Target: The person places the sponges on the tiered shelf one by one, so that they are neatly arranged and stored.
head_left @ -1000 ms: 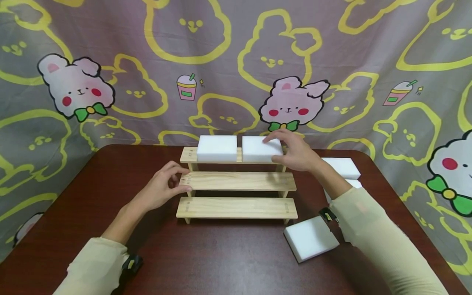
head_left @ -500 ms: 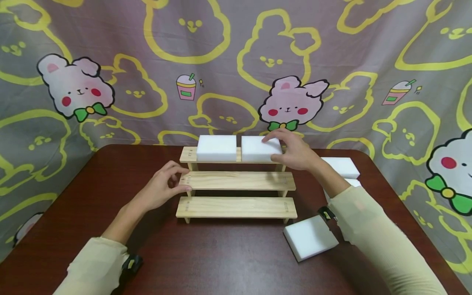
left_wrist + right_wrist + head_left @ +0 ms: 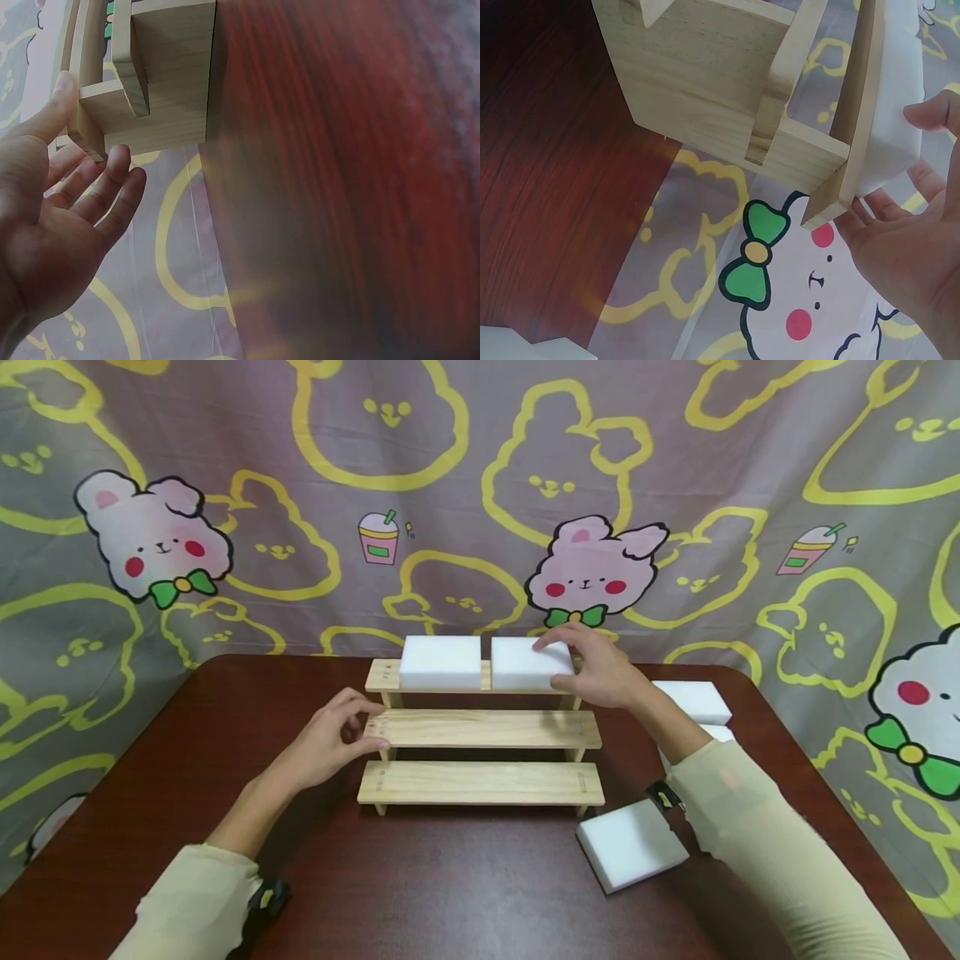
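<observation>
Wooden rack [image 3: 483, 727], side face [image 3: 682, 82], wrist views only

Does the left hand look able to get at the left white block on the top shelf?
Probably yes, once it lets go: the left hand grips the middle shelf at its left end, and nothing visible stands between it and the left white block.

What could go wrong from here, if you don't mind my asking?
Only a narrow gap parts the right block from the left block on the top shelf, so the right hand could knock one into the other. The left hand grips the middle shelf, so a tug might jolt both blocks. The right sleeve appears close to the front block and might brush it.
</observation>
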Demonstrator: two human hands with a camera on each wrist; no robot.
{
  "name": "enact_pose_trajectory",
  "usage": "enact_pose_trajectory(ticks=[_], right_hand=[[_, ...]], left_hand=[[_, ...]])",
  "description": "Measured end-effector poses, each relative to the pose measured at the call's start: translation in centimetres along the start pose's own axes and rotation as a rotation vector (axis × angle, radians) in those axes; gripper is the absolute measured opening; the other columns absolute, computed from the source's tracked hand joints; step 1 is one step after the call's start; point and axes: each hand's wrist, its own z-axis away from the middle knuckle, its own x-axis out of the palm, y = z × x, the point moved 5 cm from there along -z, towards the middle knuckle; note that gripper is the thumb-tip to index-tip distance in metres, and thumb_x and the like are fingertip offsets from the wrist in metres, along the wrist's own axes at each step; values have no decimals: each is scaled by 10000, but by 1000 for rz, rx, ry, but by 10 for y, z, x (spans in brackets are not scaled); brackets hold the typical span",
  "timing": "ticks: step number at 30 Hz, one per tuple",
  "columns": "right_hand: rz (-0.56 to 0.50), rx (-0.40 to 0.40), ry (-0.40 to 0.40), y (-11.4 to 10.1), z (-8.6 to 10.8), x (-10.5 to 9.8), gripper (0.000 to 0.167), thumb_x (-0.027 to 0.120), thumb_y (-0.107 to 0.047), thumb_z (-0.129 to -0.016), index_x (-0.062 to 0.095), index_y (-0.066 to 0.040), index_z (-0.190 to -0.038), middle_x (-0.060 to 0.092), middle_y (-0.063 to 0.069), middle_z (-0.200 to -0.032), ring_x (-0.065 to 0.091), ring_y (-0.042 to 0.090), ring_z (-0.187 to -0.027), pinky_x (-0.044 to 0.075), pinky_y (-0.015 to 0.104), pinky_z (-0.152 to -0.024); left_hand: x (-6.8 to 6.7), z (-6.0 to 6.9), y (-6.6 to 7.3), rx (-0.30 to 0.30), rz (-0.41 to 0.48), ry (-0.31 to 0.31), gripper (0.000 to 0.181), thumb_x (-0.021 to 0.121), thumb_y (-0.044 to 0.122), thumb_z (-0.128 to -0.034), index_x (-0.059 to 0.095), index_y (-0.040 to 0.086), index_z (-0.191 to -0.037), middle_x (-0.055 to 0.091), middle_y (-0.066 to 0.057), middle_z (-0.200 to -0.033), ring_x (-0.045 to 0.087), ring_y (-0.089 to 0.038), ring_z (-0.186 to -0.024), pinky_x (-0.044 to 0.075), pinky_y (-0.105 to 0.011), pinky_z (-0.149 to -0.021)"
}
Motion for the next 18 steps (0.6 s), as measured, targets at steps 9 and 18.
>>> enact_pose_trajectory(ticks=[9,18], right_hand=[[5,-20,11,-1,1,1,421,712,-37,-811,689,-70,-1230,600,155,-1330,518,324,-1130,491,498,-878],[11,-22,3,-2,1,-1,427,710,-45,-813,687,-76,-1238,589,164,-1345,514,333,-1130,481,509,-881]], left_hand=[[1,0,-2,3,2,1,416,830,128,-895,680,-37,-1246,557,-83,-1082,520,-197,-820,458,-282,-686],[1,0,-2,3,1,1,419,828,132,-897,679,-37,-1250,560,-87,-1091,523,-202,-832,467,-311,-690]])
